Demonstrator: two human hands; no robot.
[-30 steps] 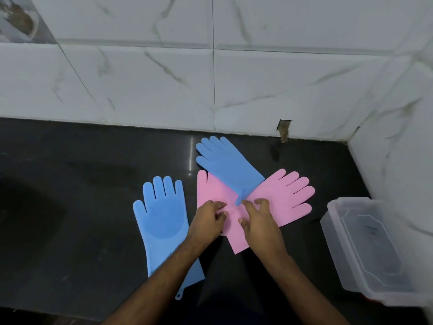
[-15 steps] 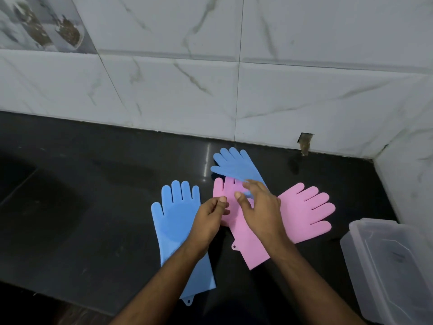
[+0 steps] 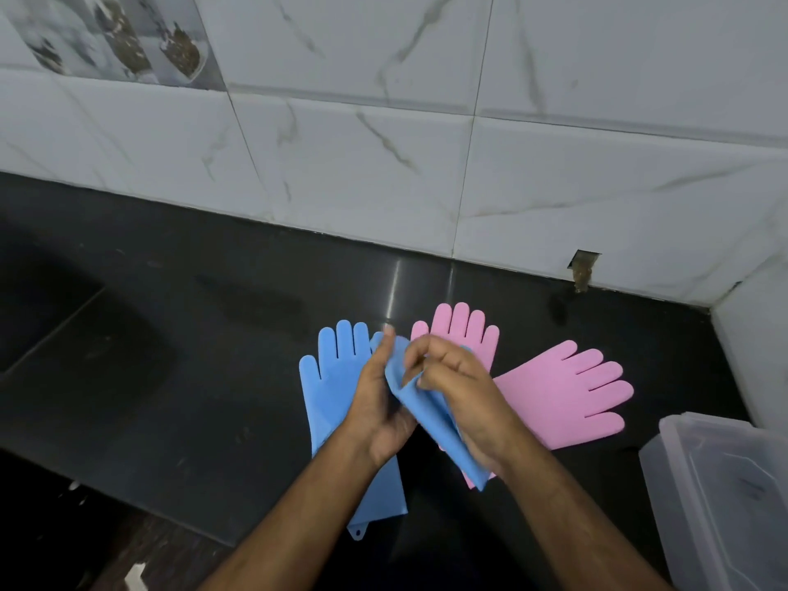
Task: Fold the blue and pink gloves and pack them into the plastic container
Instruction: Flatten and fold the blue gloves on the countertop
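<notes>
Both my hands hold one blue glove lifted off the black counter, bent between them. My left hand grips its left side, thumb up. My right hand pinches its upper edge and covers its right side. A second blue glove lies flat to the left, fingers toward the wall. Two pink gloves lie flat: one behind my hands, one to the right, fingers pointing right. The clear plastic container stands at the right edge, partly cut off.
The black counter meets a white marble-tiled wall at the back and another wall at the right, forming a corner. The counter's front edge runs at the lower left. A small hole in the wall sits near the corner.
The blue glove that lay across the pink ones is now lifted and bent in both hands. The pink glove beneath it shows fully. The view has shifted left and closer.
</notes>
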